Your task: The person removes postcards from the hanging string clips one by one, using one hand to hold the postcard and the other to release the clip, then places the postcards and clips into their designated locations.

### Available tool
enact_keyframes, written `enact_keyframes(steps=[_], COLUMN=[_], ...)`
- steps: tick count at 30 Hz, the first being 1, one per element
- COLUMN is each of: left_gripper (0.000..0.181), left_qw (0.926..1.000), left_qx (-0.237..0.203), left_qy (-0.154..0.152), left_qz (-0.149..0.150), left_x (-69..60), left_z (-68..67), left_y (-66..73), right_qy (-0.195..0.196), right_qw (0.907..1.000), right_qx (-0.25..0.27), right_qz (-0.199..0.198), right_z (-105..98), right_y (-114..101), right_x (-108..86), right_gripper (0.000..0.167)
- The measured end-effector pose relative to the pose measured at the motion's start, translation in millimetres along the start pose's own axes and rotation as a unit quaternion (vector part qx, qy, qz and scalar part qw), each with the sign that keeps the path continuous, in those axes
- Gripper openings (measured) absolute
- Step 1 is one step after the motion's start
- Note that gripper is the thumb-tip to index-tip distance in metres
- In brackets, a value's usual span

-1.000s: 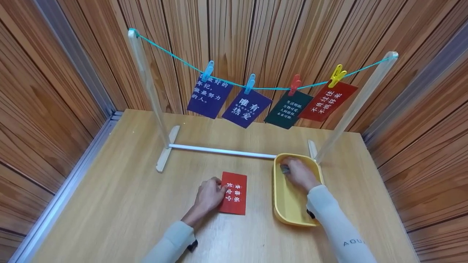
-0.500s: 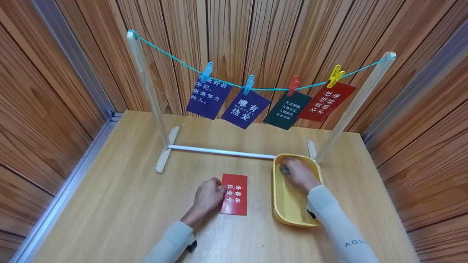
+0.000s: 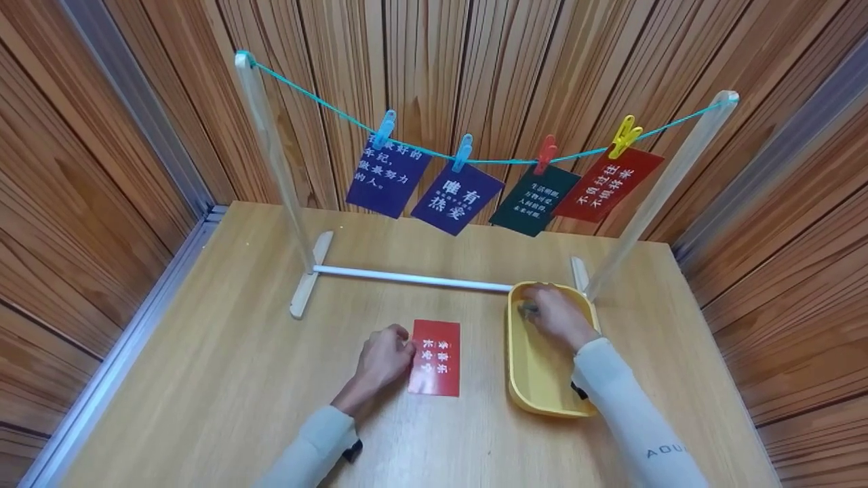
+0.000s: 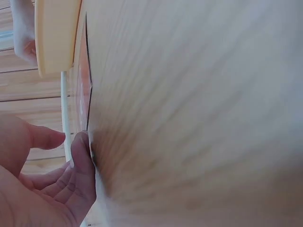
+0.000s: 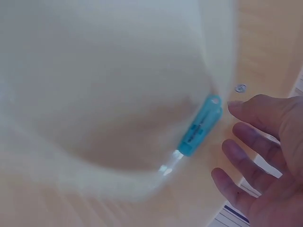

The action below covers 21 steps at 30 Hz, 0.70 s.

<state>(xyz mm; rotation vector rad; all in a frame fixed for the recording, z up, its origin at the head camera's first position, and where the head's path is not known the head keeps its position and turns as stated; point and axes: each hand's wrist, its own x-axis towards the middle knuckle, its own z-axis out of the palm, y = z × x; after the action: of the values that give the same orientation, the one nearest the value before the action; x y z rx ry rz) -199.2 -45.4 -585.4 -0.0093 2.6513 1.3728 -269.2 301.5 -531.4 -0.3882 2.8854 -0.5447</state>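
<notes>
At the left edge of a red card (image 3: 435, 358) lying on the table is the left hand (image 3: 381, 359). In the left wrist view its thumb stands apart from the bent fingers, and one fingertip of this hand (image 4: 57, 184) meets the card's edge (image 4: 84, 90). The right hand (image 3: 557, 317) reaches into the far end of a yellow bin (image 3: 513, 359). A blue clip (image 5: 200, 126) shows in the right wrist view beside the spread fingers of the right hand (image 5: 265, 146), with a small gap between them.
Behind the hands a wooden stand (image 3: 271, 163) carries a sagging cyan string (image 3: 312, 98) with several clipped cards, among them a green one (image 3: 536, 200). A white bar (image 3: 413, 278) joins its feet. Plank walls surround the table (image 3: 224, 379).
The left thumb, which overlapped the red card's left part, has drawn back to its edge. The right hand stays in the bin and has shifted only slightly.
</notes>
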Motion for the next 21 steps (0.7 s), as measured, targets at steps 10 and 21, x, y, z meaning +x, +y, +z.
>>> enact_keyframes(steps=[10, 21], left_gripper=[0.033, 0.032], left_qw=[0.9986, 0.9982], left_qx=[-0.04, -0.054], left_qy=[-0.018, 0.017], left_qz=[-0.031, -0.019], left_x=[10.1, 12.5], left_z=[-31.8, -56.0], left_y=[3.0, 8.5], right_qy=[0.038, 0.055], right_qw=[0.9986, 0.9983], right_qx=[-0.004, 0.007], right_qz=[-0.037, -0.015], right_z=[-8.2, -21.7], right_y=[-0.7, -17.6], right_x=[-4.1, -14.7], right_gripper=[0.043, 0.036])
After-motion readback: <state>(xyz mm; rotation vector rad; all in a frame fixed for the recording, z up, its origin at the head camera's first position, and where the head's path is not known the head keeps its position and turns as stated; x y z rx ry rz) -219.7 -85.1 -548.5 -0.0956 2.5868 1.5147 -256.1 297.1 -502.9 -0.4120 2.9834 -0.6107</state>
